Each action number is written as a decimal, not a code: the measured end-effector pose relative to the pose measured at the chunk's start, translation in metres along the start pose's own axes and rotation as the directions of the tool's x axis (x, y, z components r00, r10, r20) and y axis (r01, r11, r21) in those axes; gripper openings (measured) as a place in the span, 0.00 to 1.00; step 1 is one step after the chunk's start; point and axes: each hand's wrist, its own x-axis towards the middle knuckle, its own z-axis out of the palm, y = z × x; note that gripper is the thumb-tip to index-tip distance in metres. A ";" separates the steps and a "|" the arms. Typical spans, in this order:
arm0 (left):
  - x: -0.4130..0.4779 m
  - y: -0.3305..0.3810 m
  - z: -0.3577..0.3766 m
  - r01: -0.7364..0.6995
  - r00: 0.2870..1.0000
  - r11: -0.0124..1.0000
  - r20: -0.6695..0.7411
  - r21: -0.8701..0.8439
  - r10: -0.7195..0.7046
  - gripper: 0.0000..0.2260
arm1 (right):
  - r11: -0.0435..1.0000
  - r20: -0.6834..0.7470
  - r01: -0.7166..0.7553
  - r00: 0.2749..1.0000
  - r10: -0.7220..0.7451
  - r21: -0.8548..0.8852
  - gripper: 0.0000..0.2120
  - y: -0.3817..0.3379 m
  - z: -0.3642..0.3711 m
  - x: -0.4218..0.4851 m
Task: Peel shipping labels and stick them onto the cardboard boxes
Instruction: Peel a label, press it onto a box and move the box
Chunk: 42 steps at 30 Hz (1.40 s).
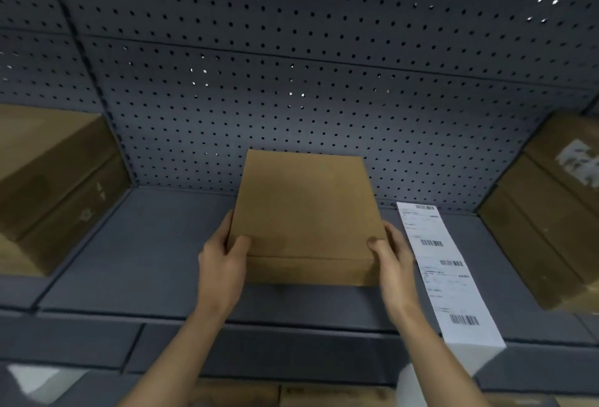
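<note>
A flat brown cardboard box (304,212) lies in the middle of the grey shelf (155,244), its top bare. My left hand (223,257) grips its near left corner, thumb on top. My right hand (392,254) grips the near right corner the same way. Just to the right of the box a long white strip of shipping labels (450,277) with barcodes lies flat on the shelf, its near end hanging over the front edge.
A stack of larger cardboard boxes (55,186) stands at the left of the shelf. Another stack (551,212) stands at the right, its top box bearing a label. A grey pegboard wall (291,66) closes the back. More cardboard shows below the shelf edge.
</note>
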 end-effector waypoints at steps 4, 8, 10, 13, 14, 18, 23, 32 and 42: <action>-0.008 -0.008 0.011 0.081 0.996 0.996 -0.038 0.021 -0.081 0.19 | 1.000 0.042 -0.010 0.999 0.010 0.002 0.19 0.014 -0.011 0.005; -0.009 -0.014 0.017 0.136 0.989 0.990 -0.059 0.044 -0.133 0.21 | 0.997 0.077 -0.080 0.994 0.080 -0.009 0.13 0.023 -0.018 0.006; -0.007 -0.016 0.019 0.136 0.989 0.989 -0.061 0.064 -0.133 0.16 | 0.995 0.089 -0.096 0.991 0.097 -0.017 0.14 0.025 -0.018 0.006; 0.000 -0.018 0.020 0.142 0.988 0.986 -0.069 0.084 -0.137 0.17 | 0.994 0.092 -0.107 0.990 0.109 -0.028 0.20 0.027 -0.016 0.008; 0.002 -0.019 0.020 0.147 0.988 0.985 -0.069 0.085 -0.141 0.17 | 0.993 0.090 -0.113 0.989 0.116 -0.033 0.23 0.027 -0.014 0.008; 0.010 -0.020 0.016 0.167 0.986 0.980 -0.037 0.107 -0.164 0.18 | 0.990 0.089 -0.134 0.987 0.137 -0.040 0.27 0.029 -0.009 0.009; 0.017 -0.006 0.013 0.190 0.982 0.960 -0.051 0.206 -0.183 0.17 | 0.989 0.102 -0.142 0.984 0.145 -0.036 0.27 0.030 -0.011 0.014; 0.002 0.029 0.060 -0.259 0.950 0.769 0.012 0.585 0.311 0.21 | 0.993 0.029 -0.071 0.997 0.075 -0.098 0.17 0.022 -0.055 0.021; -0.039 0.042 0.152 -0.533 0.844 0.793 0.253 0.296 0.474 0.14 | 0.924 0.034 0.129 0.992 -0.125 -0.359 0.09 0.038 -0.147 0.011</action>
